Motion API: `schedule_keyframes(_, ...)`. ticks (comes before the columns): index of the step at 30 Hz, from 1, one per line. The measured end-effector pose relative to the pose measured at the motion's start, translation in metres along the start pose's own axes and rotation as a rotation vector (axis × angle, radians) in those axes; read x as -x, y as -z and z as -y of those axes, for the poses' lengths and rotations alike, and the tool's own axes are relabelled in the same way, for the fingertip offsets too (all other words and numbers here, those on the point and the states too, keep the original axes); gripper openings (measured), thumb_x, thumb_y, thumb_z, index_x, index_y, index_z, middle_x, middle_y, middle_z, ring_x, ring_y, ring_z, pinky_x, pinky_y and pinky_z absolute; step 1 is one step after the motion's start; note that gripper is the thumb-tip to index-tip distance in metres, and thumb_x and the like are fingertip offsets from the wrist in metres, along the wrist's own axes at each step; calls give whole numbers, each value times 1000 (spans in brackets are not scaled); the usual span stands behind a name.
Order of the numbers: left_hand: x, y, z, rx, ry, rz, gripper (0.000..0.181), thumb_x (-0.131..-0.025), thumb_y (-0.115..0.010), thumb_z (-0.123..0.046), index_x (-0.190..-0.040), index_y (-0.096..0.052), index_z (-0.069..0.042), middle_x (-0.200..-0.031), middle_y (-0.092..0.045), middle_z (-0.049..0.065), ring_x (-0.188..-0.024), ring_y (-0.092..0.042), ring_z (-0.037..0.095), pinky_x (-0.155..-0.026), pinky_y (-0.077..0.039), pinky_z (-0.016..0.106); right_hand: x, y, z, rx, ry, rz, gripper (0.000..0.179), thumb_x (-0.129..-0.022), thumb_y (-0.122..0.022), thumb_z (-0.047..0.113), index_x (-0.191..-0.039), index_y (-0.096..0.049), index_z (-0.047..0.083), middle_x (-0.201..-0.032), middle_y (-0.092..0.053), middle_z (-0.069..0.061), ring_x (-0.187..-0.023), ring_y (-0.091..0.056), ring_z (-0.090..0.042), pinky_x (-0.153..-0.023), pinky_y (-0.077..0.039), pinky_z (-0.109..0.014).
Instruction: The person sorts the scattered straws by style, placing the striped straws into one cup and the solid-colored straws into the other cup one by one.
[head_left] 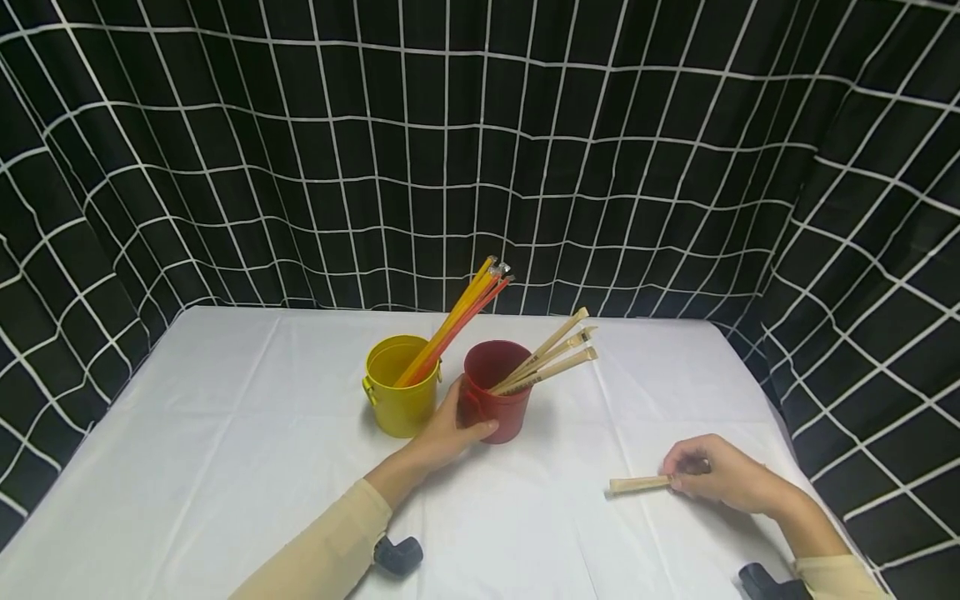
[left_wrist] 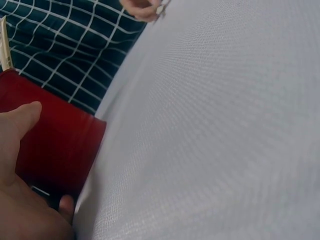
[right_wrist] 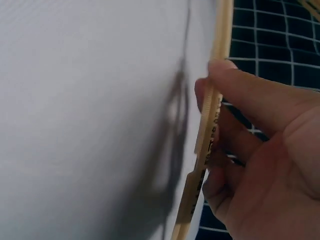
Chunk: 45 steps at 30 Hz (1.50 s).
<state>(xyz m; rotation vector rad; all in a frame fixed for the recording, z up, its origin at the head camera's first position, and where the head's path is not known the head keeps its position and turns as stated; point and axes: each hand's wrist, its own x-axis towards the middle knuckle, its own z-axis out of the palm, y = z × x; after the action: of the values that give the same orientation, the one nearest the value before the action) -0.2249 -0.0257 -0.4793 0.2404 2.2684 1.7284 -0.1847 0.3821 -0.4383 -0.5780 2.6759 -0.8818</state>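
My left hand [head_left: 444,435] grips the side of a small red bucket [head_left: 506,417] that stands upright on the table, its thumb across the front. Several paper-wrapped sticks [head_left: 564,360] lean out of that bucket towards the right. In the left wrist view the thumb lies on the red wall [left_wrist: 60,140]. Over on the right, my right hand [head_left: 723,477] pinches one slim paper-wrapped stick [head_left: 637,484] between thumb and fingers, its free end pointing left. Dark print shows on the brown wrapper [right_wrist: 202,155] in the right wrist view.
Close to the red bucket's left stands a yellow bucket [head_left: 403,412] with handle lugs, holding several long yellow and orange-red sticks [head_left: 453,325]. A white cloth [head_left: 247,467] covers the table. Black curtains with a white grid [head_left: 420,183] hang behind and at both sides.
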Motion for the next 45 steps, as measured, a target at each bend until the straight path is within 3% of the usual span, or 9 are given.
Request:
schedule_keyframes(3, -1, 1, 0, 1, 1, 0, 94, -92, -73, -33, -164, -12, -22, -170, -22, 5, -159, -17, 29, -126, -21, 60, -3, 5, 6, -38, 19, -49, 5, -88, -72, 11, -92, -71, 12, -87, -71, 1, -82, -55, 0, -69, -41, -21)
schedule_keyframes(7, -2, 1, 1, 1, -4, -2, 94, -93, -73, -33, -164, -13, -22, -170, -22, 5, -159, -16, 30, -126, -21, 60, -6, 13, 16, -101, 21, -112, 8, -92, -70, 10, -99, -69, 7, -93, -74, -2, -85, -60, 3, -67, -46, -20)
schedule_keyframes(13, -2, 1, 2, 1, -2, -4, 94, -92, -73, -33, -163, -13, -21, -170, -22, 5, -159, -17, 30, -126, -21, 60, -5, 26, 34, -247, 51, -180, 18, -96, -65, 6, -112, -65, -4, -99, -74, 13, -93, -67, 3, -74, -54, -20)
schedule_keyframes(15, -1, 1, 2, 5, -4, -3, 94, -92, -73, -33, -163, -13, -21, -170, -22, 6, -159, -17, 31, -126, -21, 60, -5, 29, 39, -318, 89, -186, 18, -97, -62, 3, -114, -65, -3, -101, -73, 16, -95, -68, 2, -76, -55, -20)
schedule_keyframes(22, 0, 2, 2, 13, -5, -3, 93, -92, -73, -33, -163, -14, -22, -169, -23, 4, -159, -17, 30, -126, -22, 60, -6, 34, 53, -557, 175, -192, 28, -98, -56, -5, -114, -68, 14, -104, -78, 9, -97, -74, -4, -81, -54, -18)
schedule_keyframes(30, -2, 1, 1, 18, -10, -2, 93, -92, -73, -34, -163, -14, -20, -169, -23, 6, -158, -17, 31, -126, -20, 61, -11, 32, 68, -735, 276, -227, 37, -96, -52, -14, -115, -67, 13, -104, -80, 5, -99, -73, -4, -82, -48, -18)
schedule_keyframes(39, -1, 1, -1, 24, -18, -5, 92, -93, -72, -32, -163, -14, -19, -169, -23, 6, -158, -17, 31, -126, -22, 61, -19, 22, 95, -756, 276, -478, 28, -94, -58, -13, -102, -66, 12, -94, -80, 8, -89, -72, -1, -65, -52, -16)
schedule_keyframes(45, 0, 1, 0, 27, -13, -4, 93, -93, -73, -32, -163, -14, -18, -169, -23, 8, -158, -17, 32, -126, -20, 61, -24, 18, 111, -892, 466, -545, 35, -90, -51, -25, -106, -67, 2, -96, -80, -2, -85, -74, -9, -62, -58, -18)
